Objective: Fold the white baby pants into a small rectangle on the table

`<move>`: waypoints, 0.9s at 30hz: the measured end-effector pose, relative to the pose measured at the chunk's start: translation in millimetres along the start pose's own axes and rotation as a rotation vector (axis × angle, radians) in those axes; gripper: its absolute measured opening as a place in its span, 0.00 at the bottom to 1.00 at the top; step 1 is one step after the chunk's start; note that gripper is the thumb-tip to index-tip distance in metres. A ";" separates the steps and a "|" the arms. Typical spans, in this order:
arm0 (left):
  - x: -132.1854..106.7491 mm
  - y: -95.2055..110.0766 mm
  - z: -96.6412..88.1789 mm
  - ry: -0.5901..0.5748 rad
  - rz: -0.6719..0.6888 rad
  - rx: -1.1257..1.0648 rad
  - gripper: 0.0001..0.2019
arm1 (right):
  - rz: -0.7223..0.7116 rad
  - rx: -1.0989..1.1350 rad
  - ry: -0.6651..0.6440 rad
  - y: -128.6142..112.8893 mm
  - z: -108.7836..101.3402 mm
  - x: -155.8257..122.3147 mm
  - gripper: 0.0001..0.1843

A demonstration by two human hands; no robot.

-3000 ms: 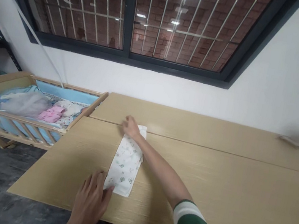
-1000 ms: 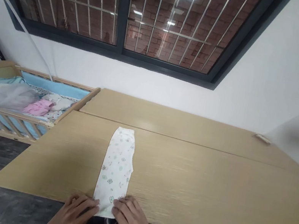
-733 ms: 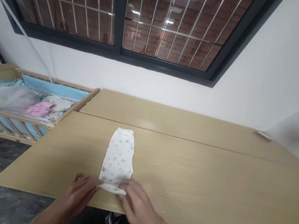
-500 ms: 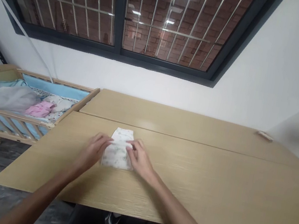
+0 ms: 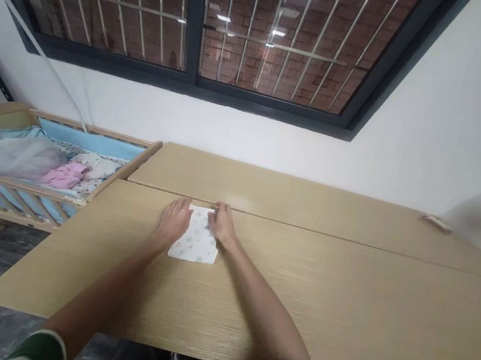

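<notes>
A small white cloth with a pale printed pattern lies folded in half on the light wooden table, near the seam between two table boards. My left hand rests on its far left corner, fingers closed on the edge. My right hand grips the far right corner in the same way. Both arms reach forward, with green and white striped sleeves at the bottom of the view.
A wooden baby crib stands against the table's left end, holding blue bedding, a grey net and pink clothes. A small wooden piece lies at the far right by the white wall. A barred window runs above.
Both hands took the cloth's near end and carried it away from me over the far end, so the long strip is now folded in half.
</notes>
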State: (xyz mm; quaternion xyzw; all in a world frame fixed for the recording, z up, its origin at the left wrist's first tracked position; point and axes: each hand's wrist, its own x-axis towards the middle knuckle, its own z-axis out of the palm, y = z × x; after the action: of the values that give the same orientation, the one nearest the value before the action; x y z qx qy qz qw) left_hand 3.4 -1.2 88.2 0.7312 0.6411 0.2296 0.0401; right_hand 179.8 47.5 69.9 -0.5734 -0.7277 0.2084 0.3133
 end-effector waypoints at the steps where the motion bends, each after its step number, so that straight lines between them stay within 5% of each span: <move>1: -15.5 3.6 -0.6 0.006 0.015 0.013 0.18 | -0.067 -0.032 0.009 -5.6 -3.3 -6.5 0.26; 3: -54.2 12.2 1.0 0.013 0.082 0.051 0.19 | -0.268 -0.087 -0.053 -20.4 -10.2 -23.3 0.31; 7: -131.9 28.4 16.5 0.083 0.198 0.169 0.20 | -0.696 -0.098 -0.453 -48.0 -11.7 -61.1 0.31; 12: -163.0 31.6 34.2 0.124 0.198 0.273 0.19 | -0.737 -0.166 -0.752 -38.2 10.7 -70.4 0.32; 21: -154.1 23.7 40.3 0.140 0.198 0.243 0.21 | -0.594 -0.338 -0.555 21.1 17.7 23.5 0.34; 27: -140.1 3.6 33.4 0.029 0.251 0.175 0.16 | -0.622 -0.357 -0.396 23.1 15.5 21.5 0.36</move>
State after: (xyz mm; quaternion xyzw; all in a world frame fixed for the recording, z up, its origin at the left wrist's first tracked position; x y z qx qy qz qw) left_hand 9.5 -127.9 19.9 0.8030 0.5626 0.1865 -0.0622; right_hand 182.1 75.1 48.2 -0.3204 -0.9373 0.0804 0.1109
